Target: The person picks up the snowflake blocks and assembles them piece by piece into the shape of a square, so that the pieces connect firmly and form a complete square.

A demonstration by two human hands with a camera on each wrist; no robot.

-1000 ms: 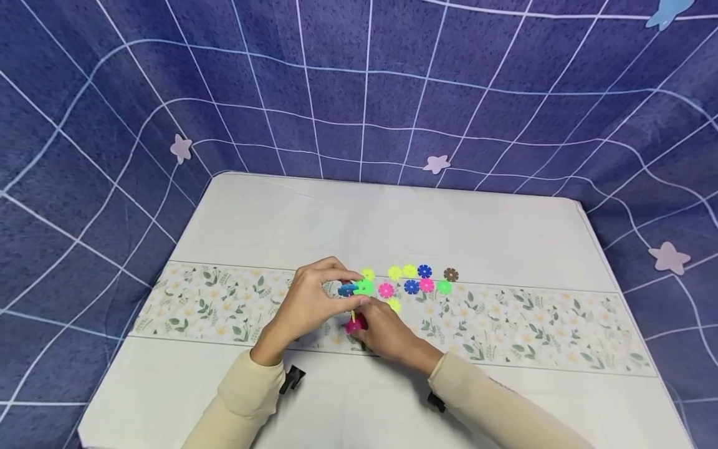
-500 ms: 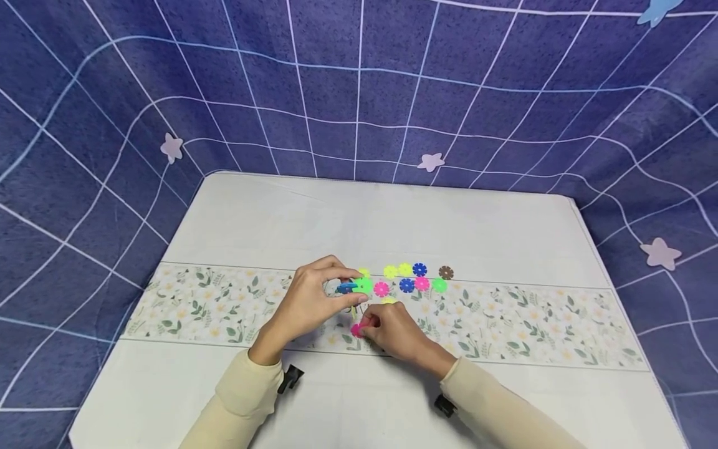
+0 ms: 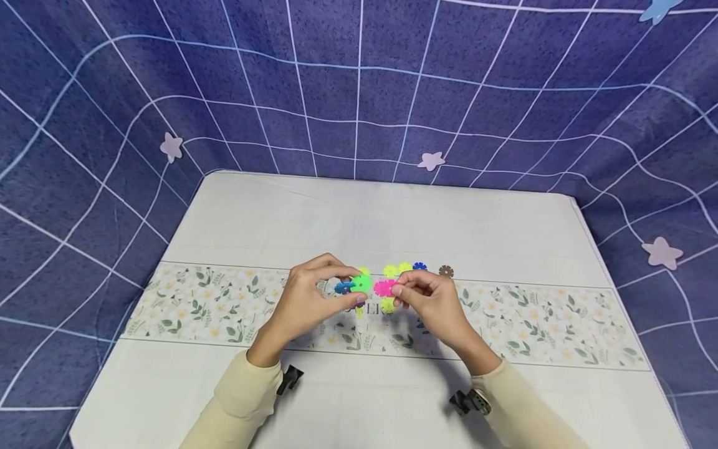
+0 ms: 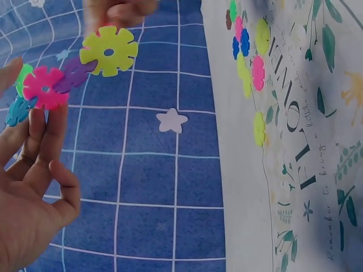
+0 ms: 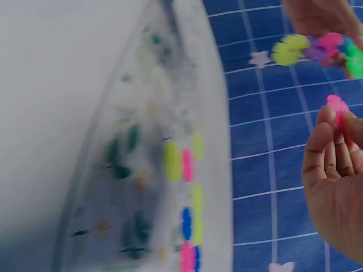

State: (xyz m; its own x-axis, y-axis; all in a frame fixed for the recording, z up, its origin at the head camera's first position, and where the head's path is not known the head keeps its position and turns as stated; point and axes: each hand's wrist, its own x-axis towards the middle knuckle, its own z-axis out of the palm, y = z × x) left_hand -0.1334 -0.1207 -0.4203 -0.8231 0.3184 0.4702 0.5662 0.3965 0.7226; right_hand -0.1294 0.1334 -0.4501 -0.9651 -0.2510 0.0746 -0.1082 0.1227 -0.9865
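Observation:
My left hand [image 3: 314, 290] pinches a joined cluster of notched plastic discs. In the left wrist view this chain runs from a blue disc [image 4: 20, 110] and a green disc [image 4: 24, 78] through a pink disc [image 4: 45, 88] and a purple disc [image 4: 75, 75] to a yellow disc [image 4: 109, 51] at its end. Between thumb and fingers of my right hand [image 3: 434, 305] is a single pink notched disc [image 5: 337, 107], held just right of the green disc in the head view and apart from the chain in the right wrist view.
Loose discs lie on the tabletop [image 3: 370, 218] beyond the hands: yellow discs [image 3: 390, 270], a blue disc [image 3: 419, 266] and a brown disc [image 3: 445, 271] among them. A floral printed band [image 3: 533, 324] crosses the table. Blue gridded cloth [image 3: 314, 93] stands behind it.
My right hand has drawn the pink disc away from the chain's near end by the yellow disc, then moved up and right with it. My left hand stays nearly in place.

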